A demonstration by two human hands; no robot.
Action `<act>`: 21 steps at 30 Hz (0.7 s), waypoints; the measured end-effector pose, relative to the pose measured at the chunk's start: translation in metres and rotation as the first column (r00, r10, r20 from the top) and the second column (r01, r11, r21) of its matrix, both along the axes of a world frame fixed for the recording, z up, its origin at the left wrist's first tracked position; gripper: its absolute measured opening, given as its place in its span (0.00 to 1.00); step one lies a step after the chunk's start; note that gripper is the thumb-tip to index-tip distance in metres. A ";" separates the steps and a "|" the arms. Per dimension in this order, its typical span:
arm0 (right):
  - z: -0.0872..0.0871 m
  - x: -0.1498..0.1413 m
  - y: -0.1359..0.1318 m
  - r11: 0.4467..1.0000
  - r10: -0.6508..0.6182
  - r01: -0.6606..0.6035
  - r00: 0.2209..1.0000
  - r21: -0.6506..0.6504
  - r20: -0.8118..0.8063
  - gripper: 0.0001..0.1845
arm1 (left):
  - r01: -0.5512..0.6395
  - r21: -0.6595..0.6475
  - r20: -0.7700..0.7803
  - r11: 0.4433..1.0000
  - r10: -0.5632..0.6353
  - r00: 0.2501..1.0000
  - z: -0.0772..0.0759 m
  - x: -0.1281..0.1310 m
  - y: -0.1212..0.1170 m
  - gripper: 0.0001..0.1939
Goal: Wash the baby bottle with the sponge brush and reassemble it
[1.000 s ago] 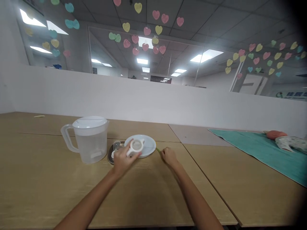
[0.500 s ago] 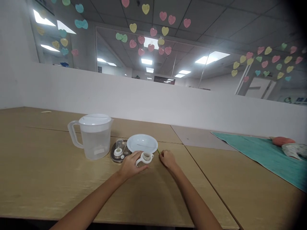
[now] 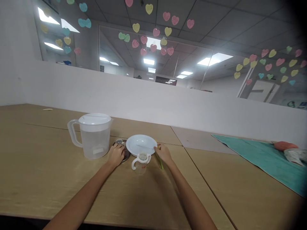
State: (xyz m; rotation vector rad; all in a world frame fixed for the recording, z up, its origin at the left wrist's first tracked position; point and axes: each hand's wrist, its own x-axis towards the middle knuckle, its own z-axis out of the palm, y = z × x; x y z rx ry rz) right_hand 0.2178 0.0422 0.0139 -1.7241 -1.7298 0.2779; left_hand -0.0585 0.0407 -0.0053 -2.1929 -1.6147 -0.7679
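1. Nearest, the wood-toned tabletop runs between the two forearms down to its near edge, where a dark strip shows at the left. A diagonal seam crosses it to the right of the right forearm.
2. The clear bottle with a white two-handled collar stands upright on the wood between the hands, just nearer than the bowl.
3. The right hand reaches in from the right, fingers bent close together at the bowl's right rim. A slim green stick runs nearward from beneath it; whether the fingers grip stick or rim I cannot tell.
4. The left hand is palm down over the round dark metal tray, fingers curled downward; what they hold, if anything, is hidden.
5. The shallow white bowl sits beyond the bottle, a thin pale line across it.
6. Left of the tray stands the translucent lidded plastic pitcher, its handle pointing left.
7. Far right, well apart from the hands, the teal cloth bears a reddish-orange object.
8. Farthest, a white wall bounds the table's far edge, below glass dotted with heart-shaped notes.
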 end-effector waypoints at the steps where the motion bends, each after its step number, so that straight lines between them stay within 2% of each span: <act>1: 0.002 -0.003 0.001 1.000 0.005 -0.004 0.999 -0.010 0.036 0.14 | -0.012 -0.010 -0.026 1.000 0.012 1.000 -0.002 0.000 0.001 0.15; 4: 0.011 -0.009 0.002 0.999 0.015 -0.012 0.994 -0.031 0.105 0.09 | -0.032 -0.025 -0.057 0.999 0.030 0.998 -0.004 0.002 -0.001 0.16; 7: 0.025 -0.011 0.004 0.999 0.036 -0.031 0.992 -0.043 0.120 0.08 | -0.014 -0.056 -0.092 0.998 0.009 0.996 -0.001 0.004 -0.002 0.19; 10: 0.041 -0.015 0.010 0.995 0.086 -0.082 0.993 -0.052 0.079 0.07 | 0.029 -0.100 -0.115 0.995 -0.040 0.993 0.003 0.005 -0.002 0.20; 14: 0.060 -0.032 0.020 0.983 0.176 -0.177 0.984 -0.050 -0.024 0.09 | 0.018 -0.141 -0.105 0.990 -0.033 0.994 0.007 0.007 -0.002 0.17; 18: 0.057 -0.057 0.030 0.963 0.258 -0.267 0.952 -0.034 -0.166 0.12 | 0.003 -0.073 -0.061 0.997 -0.008 0.998 0.015 0.010 -0.005 0.15; 21: 0.043 -0.070 0.038 0.924 0.353 -0.382 0.847 0.008 -0.398 0.12 | -0.052 -0.026 -0.039 0.998 0.051 0.998 0.026 0.011 -0.012 0.17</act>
